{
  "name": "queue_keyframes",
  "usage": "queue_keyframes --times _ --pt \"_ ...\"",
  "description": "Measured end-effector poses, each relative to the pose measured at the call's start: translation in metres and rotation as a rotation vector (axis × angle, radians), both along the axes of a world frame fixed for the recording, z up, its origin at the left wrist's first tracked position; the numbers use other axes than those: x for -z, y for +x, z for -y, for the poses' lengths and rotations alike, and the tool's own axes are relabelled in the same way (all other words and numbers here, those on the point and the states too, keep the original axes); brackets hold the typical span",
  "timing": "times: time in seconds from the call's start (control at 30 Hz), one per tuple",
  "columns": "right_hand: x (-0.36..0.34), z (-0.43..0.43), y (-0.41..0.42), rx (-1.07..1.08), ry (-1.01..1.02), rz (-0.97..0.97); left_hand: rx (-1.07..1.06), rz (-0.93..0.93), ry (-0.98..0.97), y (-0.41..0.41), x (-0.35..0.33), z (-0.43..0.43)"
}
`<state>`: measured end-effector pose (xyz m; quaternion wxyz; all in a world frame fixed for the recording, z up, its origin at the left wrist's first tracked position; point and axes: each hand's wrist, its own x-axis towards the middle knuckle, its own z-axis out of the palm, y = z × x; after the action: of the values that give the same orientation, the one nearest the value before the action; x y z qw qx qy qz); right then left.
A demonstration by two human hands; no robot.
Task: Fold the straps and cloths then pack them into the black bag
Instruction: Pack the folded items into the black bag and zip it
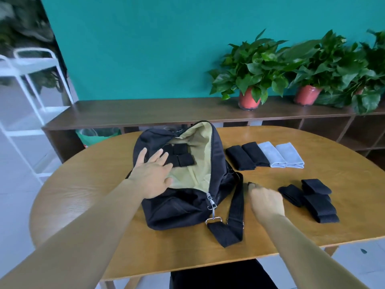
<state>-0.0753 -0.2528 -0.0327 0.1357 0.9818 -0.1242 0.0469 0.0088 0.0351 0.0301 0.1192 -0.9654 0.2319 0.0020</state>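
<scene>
Packing step: the left hand, fingers spread flat, steadies the open black bag (packed straps lie inside). The right hand, curled and blurred, hangs beside the loose straps on the desk; whether it grips anything cannot be told. The next move is probably to lift one in.

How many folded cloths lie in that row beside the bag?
4, side by side: left black cloth, second black cloth, inner grey cloth and outer grey cloth. More may hide inside the black bag.
</scene>
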Motion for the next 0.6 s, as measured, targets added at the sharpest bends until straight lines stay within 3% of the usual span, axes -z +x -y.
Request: queue_keyframes --times 0.1,0.2,0.33,0.47,0.6 --pt "-0.015 -0.003 0.0 0.007 -0.042 0.162 -0.011 0.005 -0.01 0.008 0.0 -0.006" --pt "-0.031 -0.005 0.01 -0.144 -0.015 0.526 -0.021 0.002 -0.018 0.018 0.0 -0.009" --pt "-0.059 -0.03 0.031 -0.365 0.006 0.821 -0.031 0.017 -0.05 0.033 0.002 -0.014" --pt "-0.062 -0.081 0.064 -0.57 0.048 0.848 -0.07 0.023 -0.056 0.047 0.002 -0.024" --pt "-0.046 -0.125 0.102 -0.655 0.071 0.73 -0.102 0.023 -0.078 0.058 0.003 -0.034"
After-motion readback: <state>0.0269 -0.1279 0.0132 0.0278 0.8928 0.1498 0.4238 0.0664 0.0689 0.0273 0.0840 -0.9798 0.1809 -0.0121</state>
